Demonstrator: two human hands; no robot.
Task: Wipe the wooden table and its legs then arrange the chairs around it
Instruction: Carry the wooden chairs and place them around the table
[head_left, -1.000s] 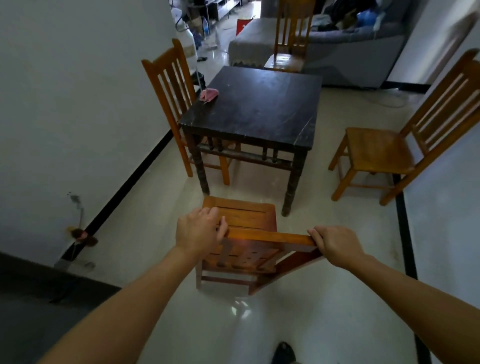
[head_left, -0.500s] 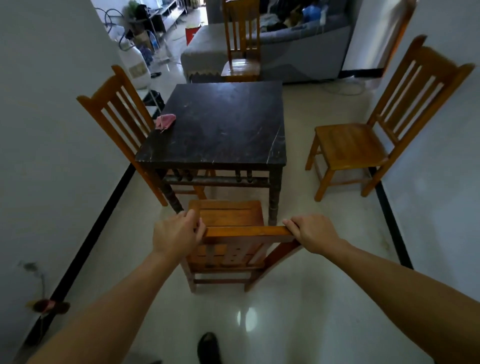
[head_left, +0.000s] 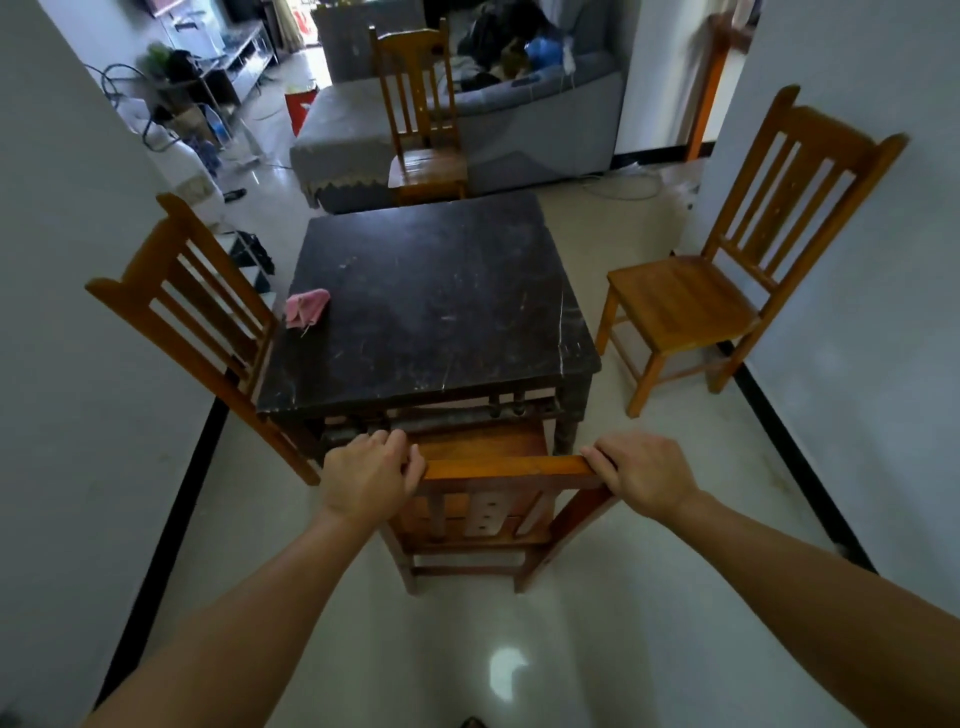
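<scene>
A dark square wooden table (head_left: 436, 296) stands in the middle of the floor. A pink cloth (head_left: 306, 307) lies near its left edge. Right in front of me is an orange wooden chair (head_left: 483, 447), its seat partly under the table's near side. My left hand (head_left: 366, 480) grips the left end of its top rail, and my right hand (head_left: 641, 475) grips the right end. A second chair (head_left: 187, 312) is tucked in at the table's left side. A third chair (head_left: 727, 280) stands apart on the right. A fourth chair (head_left: 423, 130) is at the far side.
White walls close in on the left and right, each with a black floor strip (head_left: 171, 514). Behind the table stands a grey sofa (head_left: 519, 135) piled with things. Clutter and a shelf (head_left: 208, 93) fill the far left. The pale tiled floor (head_left: 519, 649) lies around me.
I have pushed the near chair forward, so its seat now sits partly under the table's front edge. My view has come closer to the table. Both hands keep their grip on the rail.
</scene>
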